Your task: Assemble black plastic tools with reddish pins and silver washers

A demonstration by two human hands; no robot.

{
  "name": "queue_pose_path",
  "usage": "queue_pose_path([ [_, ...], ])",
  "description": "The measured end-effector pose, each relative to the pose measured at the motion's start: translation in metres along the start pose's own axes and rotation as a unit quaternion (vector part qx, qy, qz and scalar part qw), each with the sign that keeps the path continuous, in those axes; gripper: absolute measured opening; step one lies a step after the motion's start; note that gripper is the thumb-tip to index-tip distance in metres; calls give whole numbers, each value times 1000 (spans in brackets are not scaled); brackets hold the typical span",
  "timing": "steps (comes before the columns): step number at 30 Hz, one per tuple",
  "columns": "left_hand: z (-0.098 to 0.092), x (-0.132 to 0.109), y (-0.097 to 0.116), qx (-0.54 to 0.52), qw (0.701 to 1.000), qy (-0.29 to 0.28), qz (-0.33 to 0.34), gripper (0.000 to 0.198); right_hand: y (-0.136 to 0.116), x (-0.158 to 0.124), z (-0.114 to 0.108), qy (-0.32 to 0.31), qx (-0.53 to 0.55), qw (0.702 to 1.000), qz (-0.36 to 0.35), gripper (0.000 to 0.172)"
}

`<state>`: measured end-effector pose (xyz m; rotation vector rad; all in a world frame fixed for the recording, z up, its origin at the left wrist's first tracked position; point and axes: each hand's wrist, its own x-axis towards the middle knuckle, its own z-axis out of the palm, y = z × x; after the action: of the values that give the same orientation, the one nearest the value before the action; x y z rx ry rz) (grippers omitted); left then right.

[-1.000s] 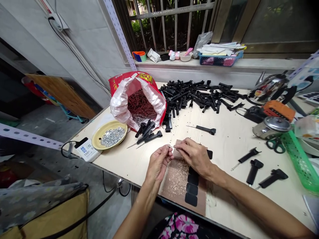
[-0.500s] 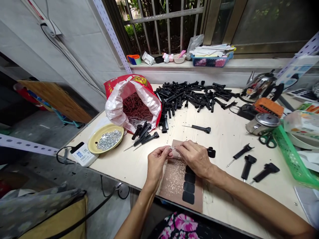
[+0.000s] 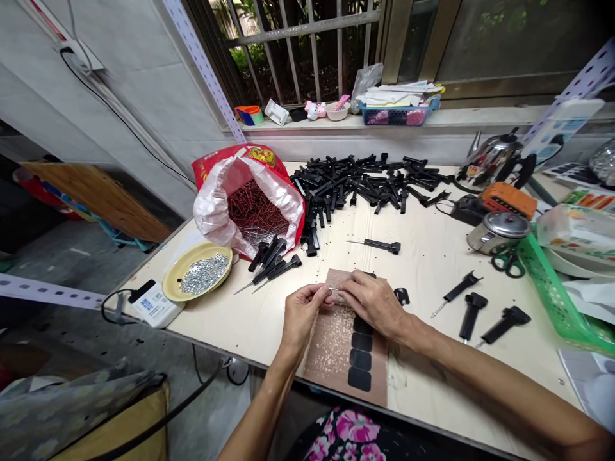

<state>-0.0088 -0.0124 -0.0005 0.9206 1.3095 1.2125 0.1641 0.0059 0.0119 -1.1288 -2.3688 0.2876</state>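
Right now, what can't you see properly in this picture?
All in the head view:
Metal pin's ends: covered by the left hand and right hand.
Number of black squares: the right hand covers part of their row.
Silver bits: too small to count.
Green basket: cut off by the right edge.

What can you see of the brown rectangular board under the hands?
The flat brown rectangular board, wood-like in look, lies lengthwise toward the person on the pale wooden table. Pale flecks litter its middle; rounded black squares form a row along its right side. The right hand hides part of its far end; contact is unclear.
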Motion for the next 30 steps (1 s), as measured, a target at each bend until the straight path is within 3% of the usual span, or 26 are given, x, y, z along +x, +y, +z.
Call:
queue_pose_path([
  [5, 4, -3, -2, 46, 999, -27, -13, 27, 14, -10, -7, -5, 68, 998, 17, 18],
  [11, 20, -4, -10, 31, 991, -115, -53, 32, 47, -36, -25, -7, 72, 994, 84, 18],
  [17, 23, 5, -19, 114, 992, -53, -8, 32, 53, -48, -24, -21, 57, 993, 101, 19],
  [22, 24, 3, -13, 136, 989, -44, 28, 34, 53, -43, -21, -3, 54, 994, 91, 21],
  [24, 25, 0, -11, 202, 975, -20, 93, 30, 60, -38, -20, 0, 17, 995, 94, 21],
  [26, 25, -2, -14, 292, 941, -3, 170, 29, 67, -35, -18, 3, -24, 995, 94, 23],
  [30, 18, 1, -36, 396, 886, -46, 237, 38, 60, -44, -8, -6, -46, 998, 33, 26],
])
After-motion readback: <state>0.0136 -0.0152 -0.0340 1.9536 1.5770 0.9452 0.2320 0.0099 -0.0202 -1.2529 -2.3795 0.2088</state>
